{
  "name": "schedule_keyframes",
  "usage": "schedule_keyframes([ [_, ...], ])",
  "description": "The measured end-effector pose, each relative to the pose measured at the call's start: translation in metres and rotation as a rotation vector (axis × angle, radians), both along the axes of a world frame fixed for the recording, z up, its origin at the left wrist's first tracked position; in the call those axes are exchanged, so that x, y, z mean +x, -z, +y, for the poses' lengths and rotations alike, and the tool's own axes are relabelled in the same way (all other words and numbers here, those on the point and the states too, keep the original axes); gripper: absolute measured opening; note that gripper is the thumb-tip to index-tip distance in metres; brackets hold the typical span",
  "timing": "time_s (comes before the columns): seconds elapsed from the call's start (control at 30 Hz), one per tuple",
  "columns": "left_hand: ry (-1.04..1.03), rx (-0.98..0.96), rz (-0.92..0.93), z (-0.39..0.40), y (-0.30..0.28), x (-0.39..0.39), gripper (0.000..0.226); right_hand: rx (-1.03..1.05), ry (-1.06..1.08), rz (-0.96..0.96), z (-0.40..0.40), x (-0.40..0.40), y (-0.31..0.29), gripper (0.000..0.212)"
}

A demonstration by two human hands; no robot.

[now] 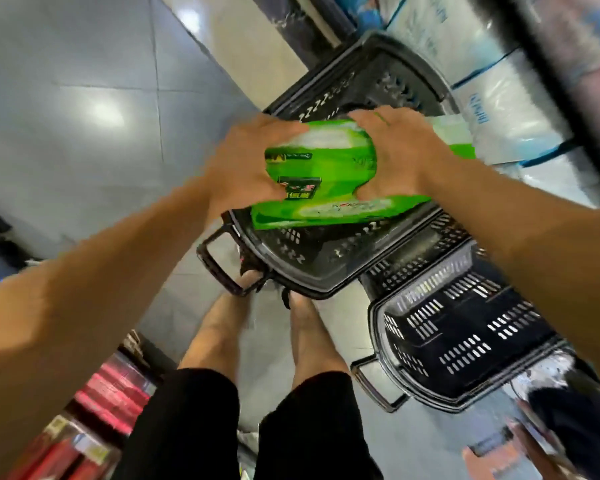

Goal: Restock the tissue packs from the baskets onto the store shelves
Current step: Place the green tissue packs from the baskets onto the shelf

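Both hands, left hand and right hand, clamp a green tissue pack from either side, fingers curled, above the black basket; keep it level and squeeze lightly; turn squarely toward the shelves.

Head camera – looks steeply down, close above hands.

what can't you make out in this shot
Head view only:
- Print on the green pack: motion blur makes it unreadable.
- Pack ends: covered by the left hand and right hand.
- Whether there is one green pack or several: blurred and overlapping.
- Inside the basket under the pack: blocked by the pack and hands.
- Shelf at the upper right: smeared and cut off by the frame edge.
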State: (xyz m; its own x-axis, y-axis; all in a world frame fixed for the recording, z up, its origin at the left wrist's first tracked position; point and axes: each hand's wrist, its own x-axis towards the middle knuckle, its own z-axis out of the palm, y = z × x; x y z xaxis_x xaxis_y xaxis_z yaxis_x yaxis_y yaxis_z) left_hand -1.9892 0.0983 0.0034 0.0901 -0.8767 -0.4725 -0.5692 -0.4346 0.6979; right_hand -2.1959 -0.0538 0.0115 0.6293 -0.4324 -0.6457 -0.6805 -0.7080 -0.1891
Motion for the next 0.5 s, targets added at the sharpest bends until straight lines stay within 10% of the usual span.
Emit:
schedule_keyframes([
  [0.5,-0.001,-0.311,0.316,-0.023,-0.319,0.079,0.106,-0.032,0.404,-0.226,0.01,0.042,-0.366,0.094],
])
